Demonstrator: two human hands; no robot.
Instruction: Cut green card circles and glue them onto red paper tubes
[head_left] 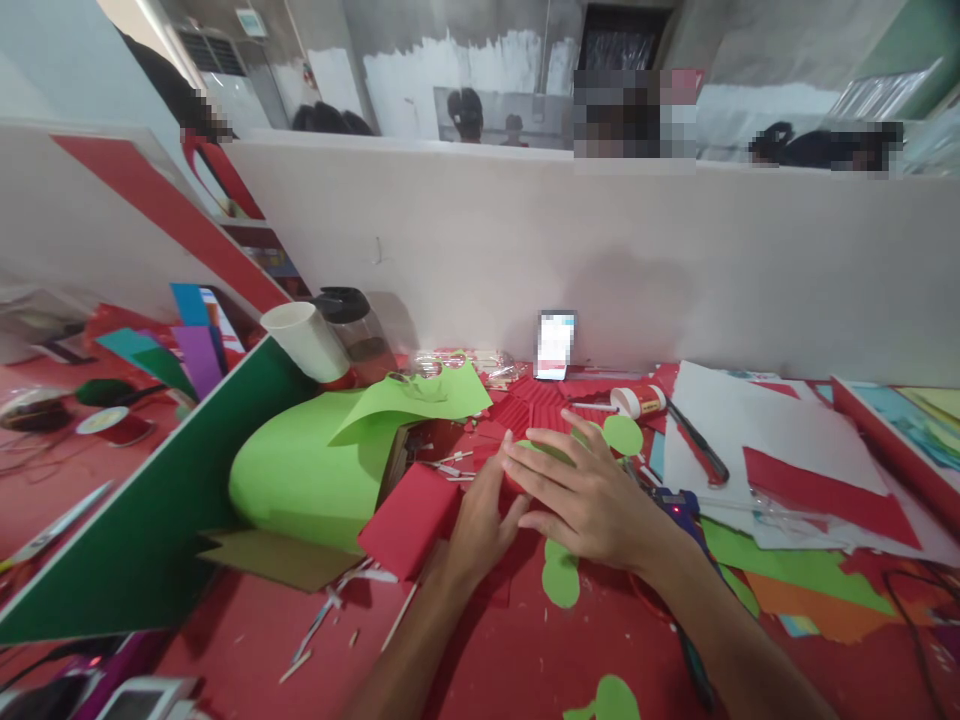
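In the middle of the desk my left hand curls round a small red and green paper piece, its thumb and index finger at the near edge. My right hand lies over the same piece with fingers stretched out and slightly apart, hiding most of it. A green paper circle is just beyond the right fingers. More joined green circles lie below the right hand. To the left of my left hand rests a red folded paper block.
A rolled green sheet, a white cup and a dark-lidded jar stand left. A phone leans on the partition. At right are a glue jar, a black-handled cutter, a glue gun and white sheets.
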